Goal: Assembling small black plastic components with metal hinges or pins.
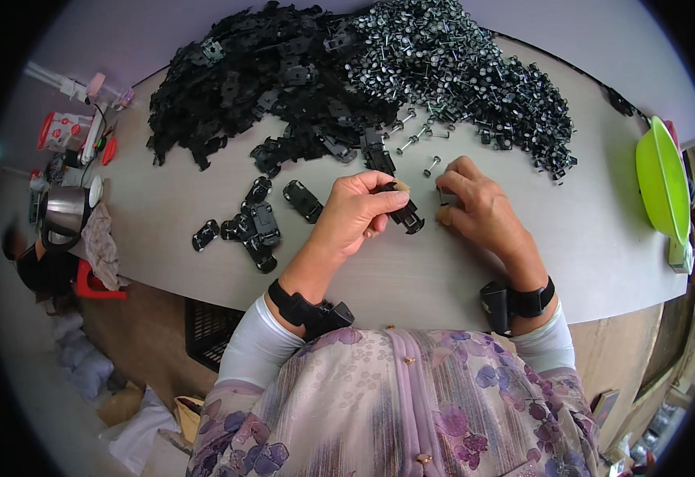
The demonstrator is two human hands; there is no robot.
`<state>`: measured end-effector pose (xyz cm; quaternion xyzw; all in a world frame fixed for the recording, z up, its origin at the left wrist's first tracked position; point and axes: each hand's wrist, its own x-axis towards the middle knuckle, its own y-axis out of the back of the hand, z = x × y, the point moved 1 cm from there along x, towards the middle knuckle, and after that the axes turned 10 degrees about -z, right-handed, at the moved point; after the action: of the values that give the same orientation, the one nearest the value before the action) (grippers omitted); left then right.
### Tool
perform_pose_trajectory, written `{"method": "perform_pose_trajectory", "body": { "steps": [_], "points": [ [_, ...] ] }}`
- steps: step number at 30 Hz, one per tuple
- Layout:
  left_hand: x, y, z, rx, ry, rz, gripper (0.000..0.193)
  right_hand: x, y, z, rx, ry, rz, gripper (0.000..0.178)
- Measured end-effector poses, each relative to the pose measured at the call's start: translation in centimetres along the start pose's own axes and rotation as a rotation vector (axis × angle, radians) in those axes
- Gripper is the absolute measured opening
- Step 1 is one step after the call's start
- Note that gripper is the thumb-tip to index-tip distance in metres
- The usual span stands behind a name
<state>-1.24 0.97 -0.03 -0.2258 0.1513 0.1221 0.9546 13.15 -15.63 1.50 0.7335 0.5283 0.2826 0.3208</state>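
My left hand (355,208) is closed around a black plastic toy car chassis (405,216), holding it tilted above the table. To its right, my right hand (481,208) hovers low over the tabletop with thumb and fingers curled together; a small greyish bit shows between them, too hidden to name. Tan coverings show on some fingertips. Beyond the hands lie loose wheel axles (432,165), each a metal rod with a black wheel at both ends. Another black chassis (377,151) rests just past my left hand. Left of that hand sit a black toy car base (303,200) and a small cluster of wheeled ones (261,222).
A heap of black chassis parts (244,87) covers the back left, and a pile of wheel axles (458,71) the back right. A lime green basin (663,183) stands at the right edge. At the left edge are a steel kettle (64,211) and a cloth (101,246).
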Motion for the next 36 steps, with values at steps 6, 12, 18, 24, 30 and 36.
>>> {"method": "perform_pose_trajectory", "body": {
  "steps": [6,12,18,24,30,36],
  "points": [
    [0.5,0.3,-0.8,-0.113,0.011,-0.112,0.021,0.2,-0.1,0.6,-0.023,0.136,-0.04,0.026],
    [0.5,-0.3,-1.0,-0.155,-0.007,-0.11,0.021,-0.2,-0.2,-1.4,0.227,0.118,0.028,0.029],
    [0.3,-0.7,-1.1,-0.093,-0.006,-0.24,0.028,-0.4,-1.9,-2.2,0.226,0.205,0.036,0.034],
    [-0.1,-1.4,-0.8,0.024,0.031,-0.173,0.019,-0.5,-1.3,-2.2,0.194,0.215,0.115,0.029],
    [0.3,-0.9,-1.2,-0.172,-0.05,-0.173,0.015,-0.5,-1.4,-2.4,0.167,0.294,0.17,0.031],
    [0.1,-0.9,-1.2,-0.166,-0.002,-0.289,0.015,-0.7,-2.0,-2.0,0.2,0.263,0.138,0.031]
  ]
}}
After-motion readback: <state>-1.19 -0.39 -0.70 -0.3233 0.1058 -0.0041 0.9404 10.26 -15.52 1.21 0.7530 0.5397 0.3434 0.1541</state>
